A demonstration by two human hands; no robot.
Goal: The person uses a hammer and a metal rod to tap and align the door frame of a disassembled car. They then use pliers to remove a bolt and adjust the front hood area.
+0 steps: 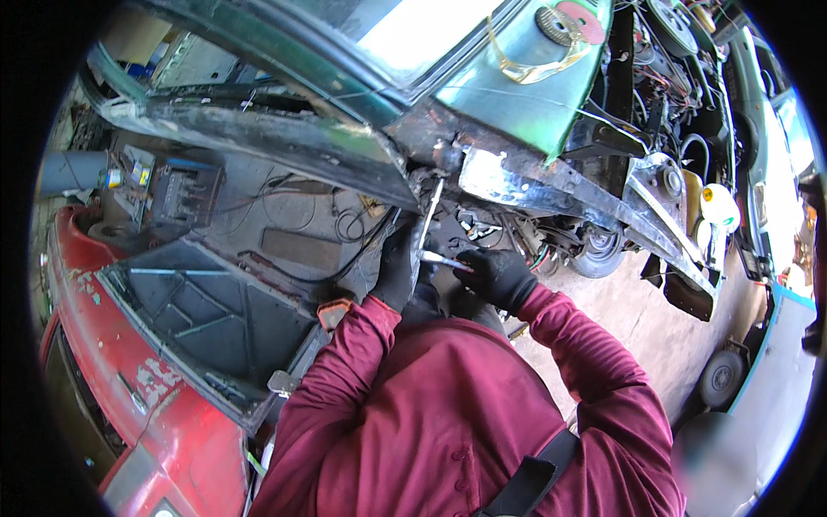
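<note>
Left hand (398, 274): black glove.
Right hand (498, 277): black glove.
Sleeves (594, 362): plain maroon, matching the shirt front.
Strap (530, 482): black, crossing the maroon shirt.
Slim tool (444, 258): pale silver shaft with a blue tinge.
Green car body (525, 77): dark green paint, blackened and scraped along the lower edge.
Red disc (581, 19): dull red on the green panel.
Red car body (103, 319): red, with chipped patches showing pale grey.
Open compartment (207, 319): dark grey-black interior.
Floor (629, 319): dusty tan.
Round cap (717, 203): white with a yellow spot.
</note>
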